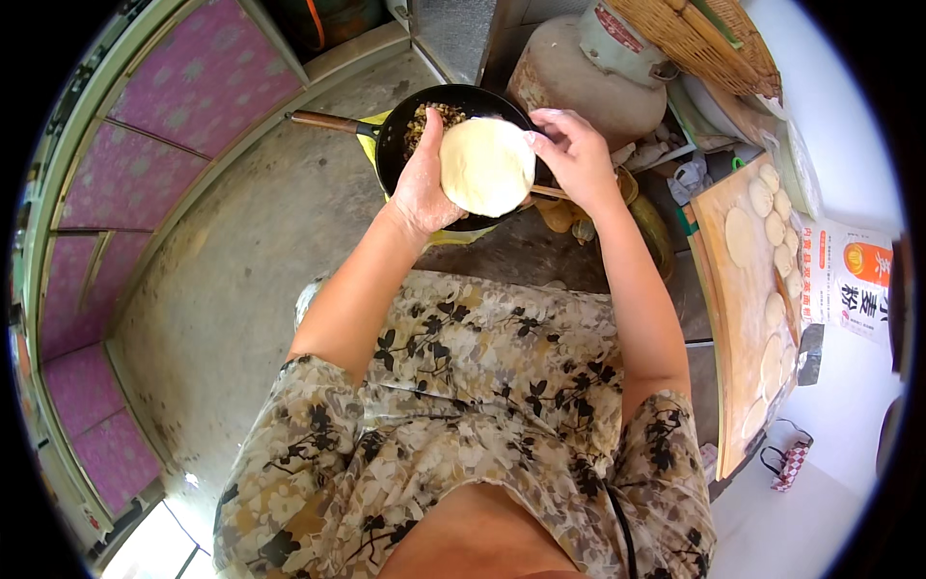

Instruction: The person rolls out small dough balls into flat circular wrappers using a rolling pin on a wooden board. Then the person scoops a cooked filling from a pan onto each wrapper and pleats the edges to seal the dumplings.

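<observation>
A round, flat dough wrapper lies across my left hand, whose thumb points up along the wrapper's left edge. My right hand touches the wrapper's right edge with thumb and fingertips, and flour whitens the fingers. Below both hands is a black frying pan with a wooden handle reaching left. Chopped filling shows in the pan's upper part; the wrapper and my left hand hide much of the rest. Wooden chopsticks stick out at the pan's right side, partly behind my right hand.
At right, a wooden board carries several dough balls and flattened rounds. A gas cylinder and a wicker basket stand beyond the pan. Pink-fronted cabinets line the left. Yellow cloth or plastic lies under the pan.
</observation>
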`<control>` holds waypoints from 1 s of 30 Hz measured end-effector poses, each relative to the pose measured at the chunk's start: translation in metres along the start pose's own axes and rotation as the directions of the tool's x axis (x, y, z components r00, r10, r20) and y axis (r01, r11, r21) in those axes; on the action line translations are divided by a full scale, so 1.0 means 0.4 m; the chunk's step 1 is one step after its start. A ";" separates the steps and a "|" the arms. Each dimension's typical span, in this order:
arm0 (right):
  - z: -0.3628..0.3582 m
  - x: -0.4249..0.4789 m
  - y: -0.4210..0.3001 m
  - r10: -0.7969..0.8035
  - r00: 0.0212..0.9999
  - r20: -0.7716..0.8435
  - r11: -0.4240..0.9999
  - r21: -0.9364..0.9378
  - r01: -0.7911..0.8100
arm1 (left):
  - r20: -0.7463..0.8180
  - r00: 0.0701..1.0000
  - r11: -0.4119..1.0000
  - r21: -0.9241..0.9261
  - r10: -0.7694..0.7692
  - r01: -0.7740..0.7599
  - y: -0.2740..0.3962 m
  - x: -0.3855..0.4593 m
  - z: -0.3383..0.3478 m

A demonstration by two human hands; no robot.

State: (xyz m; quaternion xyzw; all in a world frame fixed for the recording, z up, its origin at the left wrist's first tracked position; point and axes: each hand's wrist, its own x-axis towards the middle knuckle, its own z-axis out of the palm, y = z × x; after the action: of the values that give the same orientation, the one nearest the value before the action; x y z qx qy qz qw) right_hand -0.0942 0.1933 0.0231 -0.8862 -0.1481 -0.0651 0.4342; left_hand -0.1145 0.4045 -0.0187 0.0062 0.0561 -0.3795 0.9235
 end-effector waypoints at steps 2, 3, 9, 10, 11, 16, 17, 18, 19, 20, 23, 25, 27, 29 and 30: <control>0.029 0.018 0.014 -0.225 0.974 -0.011 0.974 -0.006 0.224 | -0.078 0.996 0.997 0.056 -0.050 0.055 -0.011 0.006 -0.005; 0.035 0.029 0.007 -0.025 0.992 0.125 0.999 0.051 0.019 | -0.031 0.995 0.994 0.050 -0.098 0.099 -0.013 0.009 -0.013; 0.060 0.053 0.003 0.426 0.826 0.369 0.860 0.119 -0.496 | -0.038 0.991 0.991 -0.013 -0.130 0.130 -0.015 0.036 -0.049; 0.066 0.049 0.013 0.315 0.898 0.307 0.939 0.040 -0.343 | -0.095 0.992 0.990 0.102 -0.085 0.095 -0.021 0.032 -0.022; 0.073 0.044 0.027 0.188 0.949 0.255 0.982 -0.050 -0.181 | -0.146 0.989 0.974 0.218 -0.035 0.067 -0.025 0.029 -0.009; 0.149 0.012 -0.059 -0.194 0.923 0.332 0.739 -0.569 0.360 | 0.026 0.999 0.998 0.053 0.041 -0.043 -0.005 0.019 -0.029; 0.173 -0.001 -0.063 -0.190 0.934 0.303 0.784 -0.525 0.330 | 0.154 0.987 0.992 -0.128 0.036 -0.016 0.004 0.022 -0.061; 0.181 -0.005 -0.076 -0.202 0.933 0.297 0.768 -0.544 0.339 | 0.161 0.985 0.985 -0.171 0.060 -0.032 0.004 0.016 -0.058; 0.183 -0.004 -0.087 -0.215 0.932 0.291 0.751 -0.561 0.348 | 0.166 0.982 0.976 -0.214 0.085 -0.049 0.004 0.010 -0.055; 0.180 0.005 -0.091 -0.244 0.927 0.286 0.754 -0.545 0.367 | 0.190 0.976 0.967 -0.249 0.104 -0.055 0.006 0.012 -0.056; 0.165 0.034 -0.129 -0.331 0.903 0.272 0.780 -0.460 0.424 | 0.228 0.955 0.940 -0.323 0.189 -0.108 0.023 0.011 -0.070; 0.141 0.020 -0.175 -0.375 0.886 0.272 0.806 -0.376 0.457 | 0.232 0.936 0.921 -0.349 0.264 -0.174 0.030 0.011 -0.055; 0.178 -0.038 -0.158 -0.398 0.806 0.438 0.769 -0.321 0.553 | 0.252 0.943 0.971 -0.153 0.220 -0.185 0.041 0.001 -0.059; 0.189 -0.047 -0.169 -0.364 0.831 0.420 0.818 -0.282 0.501 | 0.202 0.965 0.983 -0.118 0.165 -0.144 0.059 -0.015 -0.084; 0.191 -0.045 -0.168 -0.366 0.832 0.416 0.830 -0.258 0.494 | 0.104 0.968 0.972 -0.084 0.230 -0.221 0.058 -0.014 -0.060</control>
State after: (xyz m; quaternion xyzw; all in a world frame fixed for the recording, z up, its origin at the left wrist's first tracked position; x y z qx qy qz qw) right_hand -0.1335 0.2888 0.0219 -0.8891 -0.4073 -0.0300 0.2069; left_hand -0.1045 0.4260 -0.0427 -0.0419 0.0163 -0.2695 0.9619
